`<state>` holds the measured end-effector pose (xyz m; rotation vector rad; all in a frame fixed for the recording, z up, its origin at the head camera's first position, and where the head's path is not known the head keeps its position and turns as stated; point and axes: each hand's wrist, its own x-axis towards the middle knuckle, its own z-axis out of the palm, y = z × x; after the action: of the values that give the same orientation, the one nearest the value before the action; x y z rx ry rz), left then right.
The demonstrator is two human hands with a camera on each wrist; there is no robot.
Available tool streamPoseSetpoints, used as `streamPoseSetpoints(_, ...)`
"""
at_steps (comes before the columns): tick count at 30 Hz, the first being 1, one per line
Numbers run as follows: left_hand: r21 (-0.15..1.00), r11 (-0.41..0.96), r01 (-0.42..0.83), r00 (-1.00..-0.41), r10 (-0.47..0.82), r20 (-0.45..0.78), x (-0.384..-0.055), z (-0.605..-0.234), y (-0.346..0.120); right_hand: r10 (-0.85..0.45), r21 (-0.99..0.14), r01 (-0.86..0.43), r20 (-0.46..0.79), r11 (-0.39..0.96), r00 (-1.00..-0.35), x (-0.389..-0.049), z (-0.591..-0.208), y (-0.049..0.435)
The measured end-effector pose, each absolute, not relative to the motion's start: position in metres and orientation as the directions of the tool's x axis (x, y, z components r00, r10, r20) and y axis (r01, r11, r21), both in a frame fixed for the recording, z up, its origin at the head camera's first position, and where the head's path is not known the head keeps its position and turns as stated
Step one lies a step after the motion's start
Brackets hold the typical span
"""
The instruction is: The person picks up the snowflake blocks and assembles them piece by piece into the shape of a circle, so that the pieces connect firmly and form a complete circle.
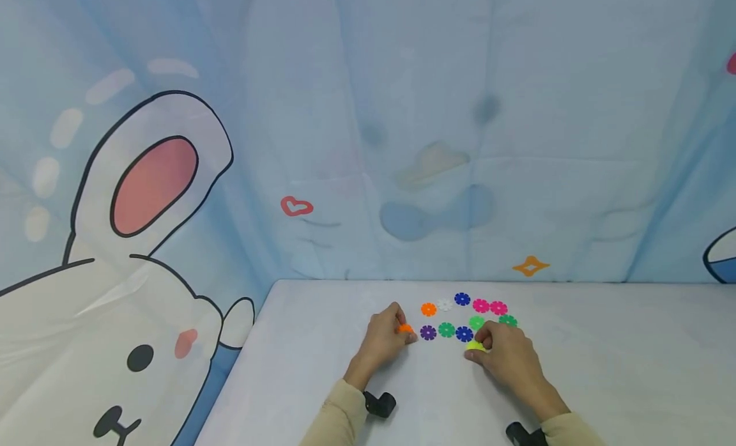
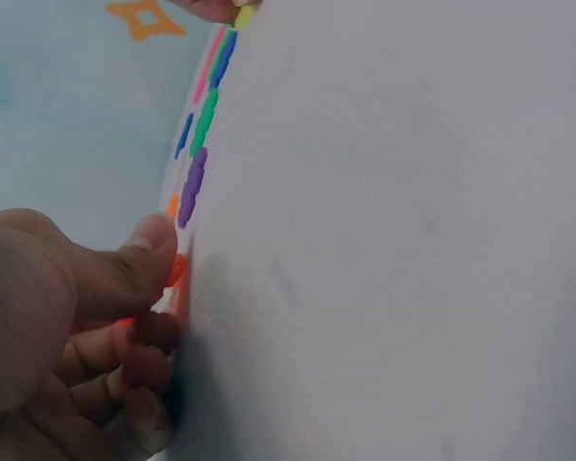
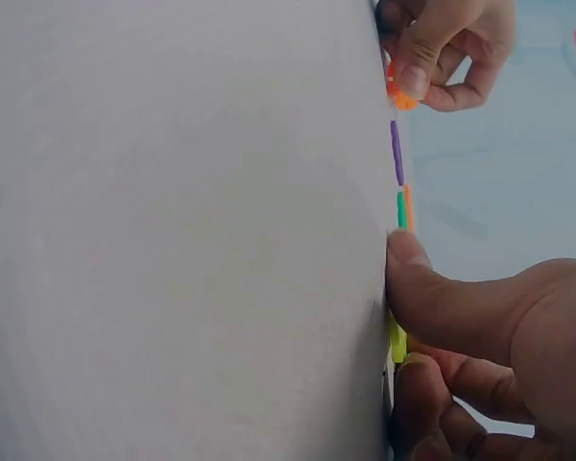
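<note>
On the left side of the group, my left hand pinches an orange notched plastic disc between thumb and fingers. In the left wrist view the thumb and curled fingers partly cover that orange disc. At the near right of the group, my right hand holds a yellow notched disc by its edge, close over the table. Thumb and fingers also show round the yellow disc in the right wrist view. Between the hands lie a purple disc, a green disc and a blue disc.
Behind them on the white table lie another orange disc, a white disc, a second blue disc and two pink discs. Green discs sit by the right hand. A printed blue curtain hangs behind the table.
</note>
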<state>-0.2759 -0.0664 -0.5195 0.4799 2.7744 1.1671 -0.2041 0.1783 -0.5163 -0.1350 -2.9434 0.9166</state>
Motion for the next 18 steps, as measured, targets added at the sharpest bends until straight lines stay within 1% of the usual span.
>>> streamPoseSetpoints(2,0.772,0.588,0.243,-0.944,0.327,0.048,-0.275,-0.520,-0.069,0.105,-0.569,0.083,0.005,0.818,-0.994,-0.205,-0.516,0.180)
streamPoseSetpoints(4,0.838,0.505,0.208,-0.946,0.323,0.040,-0.275,-0.521,-0.070,0.099,-0.572,0.086,-0.008,0.816,-0.995,-0.204,-0.516,0.182)
streamPoseSetpoints(8,0.954,0.296,0.041,-0.956,0.290,-0.049,-0.271,-0.518,-0.059,0.051,-0.591,0.046,-0.009,0.805,-0.999,-0.204,-0.517,0.185)
streamPoseSetpoints(11,0.987,0.155,-0.050,-0.951,0.294,-0.094,-0.266,-0.510,-0.046,0.001,-0.620,-0.020,0.034,0.784,-0.999,-0.206,-0.516,0.187)
streamPoseSetpoints(13,0.992,0.096,-0.081,-0.943,0.315,-0.107,-0.263,-0.503,-0.037,-0.017,-0.644,-0.062,0.077,0.762,-0.997,-0.207,-0.512,0.190)
streamPoseSetpoints(16,0.994,0.028,-0.110,-0.935,0.338,-0.113,-0.257,-0.489,-0.024,-0.016,-0.702,-0.109,0.137,0.704,-0.990,-0.206,-0.500,0.196)
streamPoseSetpoints(18,0.991,-0.023,-0.135,-0.930,0.349,-0.119,-0.252,-0.479,-0.017,0.008,-0.747,-0.120,0.166,0.654,-0.986,-0.204,-0.489,0.201)
